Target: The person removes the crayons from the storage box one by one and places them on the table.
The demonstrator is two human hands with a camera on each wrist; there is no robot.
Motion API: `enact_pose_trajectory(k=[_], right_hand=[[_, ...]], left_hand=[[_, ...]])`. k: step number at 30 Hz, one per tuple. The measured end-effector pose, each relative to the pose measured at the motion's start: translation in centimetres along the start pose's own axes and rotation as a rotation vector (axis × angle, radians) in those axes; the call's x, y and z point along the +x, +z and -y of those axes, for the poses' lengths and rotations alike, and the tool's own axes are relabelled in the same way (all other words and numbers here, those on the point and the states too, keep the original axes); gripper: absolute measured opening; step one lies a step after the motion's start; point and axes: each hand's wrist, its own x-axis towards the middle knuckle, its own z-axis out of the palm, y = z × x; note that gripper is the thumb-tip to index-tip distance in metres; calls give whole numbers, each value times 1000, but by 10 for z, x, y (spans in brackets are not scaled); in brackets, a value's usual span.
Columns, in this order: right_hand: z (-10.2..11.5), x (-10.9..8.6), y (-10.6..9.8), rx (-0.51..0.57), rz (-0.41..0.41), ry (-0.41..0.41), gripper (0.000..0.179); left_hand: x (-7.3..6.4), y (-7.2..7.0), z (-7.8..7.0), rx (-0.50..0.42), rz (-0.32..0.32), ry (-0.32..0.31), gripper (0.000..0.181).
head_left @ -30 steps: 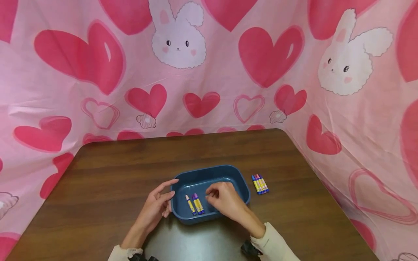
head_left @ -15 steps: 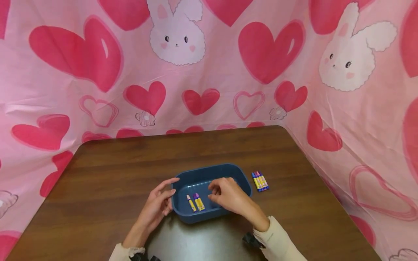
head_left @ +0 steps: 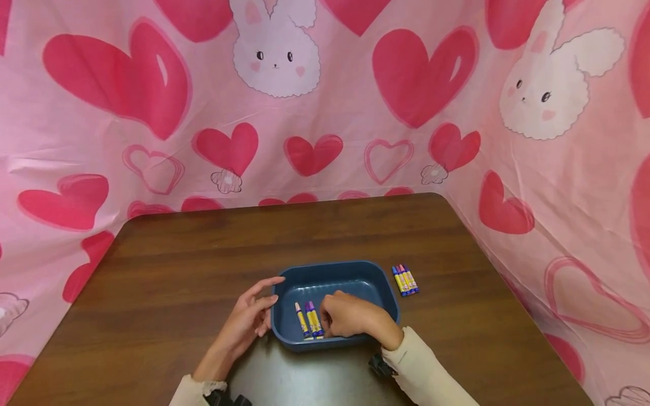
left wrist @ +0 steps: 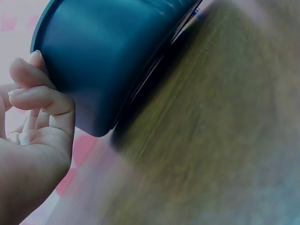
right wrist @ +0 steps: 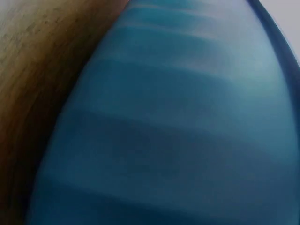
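Behind everything, a pink curtain (head_left: pixel 345 152) printed with hearts and bunnies is hung, and a big brown table (head_left: pixel 178 282) is set below it. On that, a blue bin (head_left: pixel 335 272) is placed upright between the hands. Its left rim is touched by the thumb and index of the left hand (head_left: pixel 249 310), loosely extended, so it's probably just being steadied. The right hand (head_left: pixel 350 316) is dipped inside, fingers curled; whether anything's pinched can't be told, since the fingertips are hidden. Four crayons (head_left: pixel 405 281) are lined up just right of the bin, touched by nobody. Inside, two purple crayons (head_left: pixel 316 322) are laid together, slightly apart from a peach crayon (head_left: pixel 302 320). Looks like a row is being arranged in there, tbh. For the next move, precise fingertip work beside the purple pair seems called for, without that row being bumped.
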Motion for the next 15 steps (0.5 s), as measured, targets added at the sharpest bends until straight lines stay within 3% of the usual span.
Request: enact_pose_trajectory(k=[9, 15], right_hand=[[-12, 3, 2, 15, -112, -71, 22], [-15, 0, -1, 37, -91, -93, 20]], left_hand=[[1, -1, 0, 12, 7, -10, 52], [0, -2, -1, 12, 1, -27, 50]])
